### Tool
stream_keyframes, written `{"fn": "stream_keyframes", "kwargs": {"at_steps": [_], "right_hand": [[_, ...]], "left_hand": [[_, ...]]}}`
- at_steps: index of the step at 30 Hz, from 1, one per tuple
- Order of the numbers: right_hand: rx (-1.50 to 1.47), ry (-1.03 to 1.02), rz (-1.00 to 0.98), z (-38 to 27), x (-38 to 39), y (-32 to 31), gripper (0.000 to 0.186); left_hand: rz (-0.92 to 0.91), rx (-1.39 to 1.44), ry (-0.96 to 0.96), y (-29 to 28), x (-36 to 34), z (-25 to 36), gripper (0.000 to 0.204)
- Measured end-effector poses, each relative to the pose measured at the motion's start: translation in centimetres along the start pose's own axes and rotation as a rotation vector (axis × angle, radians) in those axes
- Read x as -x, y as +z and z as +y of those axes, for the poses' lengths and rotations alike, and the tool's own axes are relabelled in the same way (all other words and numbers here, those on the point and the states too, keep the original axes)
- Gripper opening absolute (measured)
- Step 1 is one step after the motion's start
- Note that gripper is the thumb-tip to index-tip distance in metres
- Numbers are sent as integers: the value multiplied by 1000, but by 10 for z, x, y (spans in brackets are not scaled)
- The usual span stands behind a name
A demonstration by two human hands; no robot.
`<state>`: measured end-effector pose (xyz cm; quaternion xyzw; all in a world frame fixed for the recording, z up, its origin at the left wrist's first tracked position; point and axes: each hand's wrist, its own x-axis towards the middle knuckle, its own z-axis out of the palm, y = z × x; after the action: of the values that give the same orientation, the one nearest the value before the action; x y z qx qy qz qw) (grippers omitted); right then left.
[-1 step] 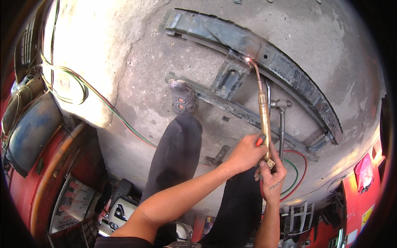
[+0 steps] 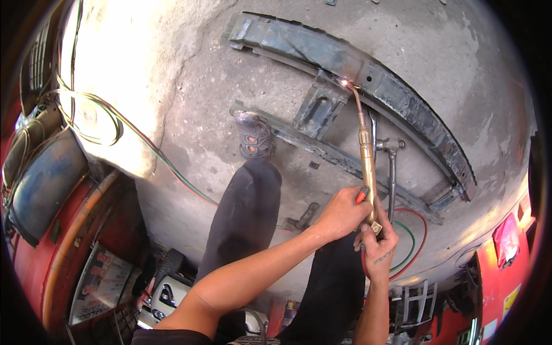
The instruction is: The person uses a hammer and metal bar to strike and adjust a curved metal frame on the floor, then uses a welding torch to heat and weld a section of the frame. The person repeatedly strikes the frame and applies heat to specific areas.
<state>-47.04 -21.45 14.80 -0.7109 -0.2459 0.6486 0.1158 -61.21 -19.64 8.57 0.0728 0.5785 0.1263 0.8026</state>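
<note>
My right hand (image 2: 379, 237) is closed round the valve end of a brass gas torch (image 2: 368, 167). Its bent copper tip glows brightly against the inner edge of a curved grey metal beam (image 2: 328, 49), where a bracket (image 2: 321, 109) meets it. My left hand (image 2: 347, 211) is curled against the torch handle near the valves. From that fist pokes a small red, dark-tipped object (image 2: 362, 195); its lower part is hidden by my fingers. Beside the torch lies a hammer (image 2: 393, 167), with a thin metal tool (image 2: 374, 129) partly behind the torch.
A straight metal rail (image 2: 322, 150) lies under my shoe (image 2: 253, 135). Red and green hoses (image 2: 167, 163) cross the concrete from the left and loop near my right hand. Another metal tool (image 2: 303, 217) rests near my knee. Red vehicle parts (image 2: 34, 253) stand at the left.
</note>
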Motion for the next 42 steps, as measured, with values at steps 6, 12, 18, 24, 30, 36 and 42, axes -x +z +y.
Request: {"fn": "stream_keyframes", "kwargs": {"at_steps": [6, 12, 18, 24, 30, 36, 42], "right_hand": [[-45, -17, 2, 23, -8, 2, 60], [-54, -80, -3, 38, -10, 3, 58], [-59, -55, -4, 39, -10, 3, 58], [-118, -56, -20, 45, -11, 2, 57], [-101, -81, -7, 45, -11, 5, 55], [-134, -69, -23, 49, -11, 3, 57], [-84, -77, -10, 46, -11, 6, 55]], "left_hand": [[30, -57, 59, -2, -8, -6, 25], [63, -114, 23, -3, -11, -14, 29], [74, -147, 37, -3, -13, -18, 31], [122, -139, 41, -2, -14, -21, 30], [128, -153, 18, -2, -13, -19, 30], [88, -159, 31, -4, -13, -21, 30], [92, -145, 17, -4, -14, -23, 30]]}}
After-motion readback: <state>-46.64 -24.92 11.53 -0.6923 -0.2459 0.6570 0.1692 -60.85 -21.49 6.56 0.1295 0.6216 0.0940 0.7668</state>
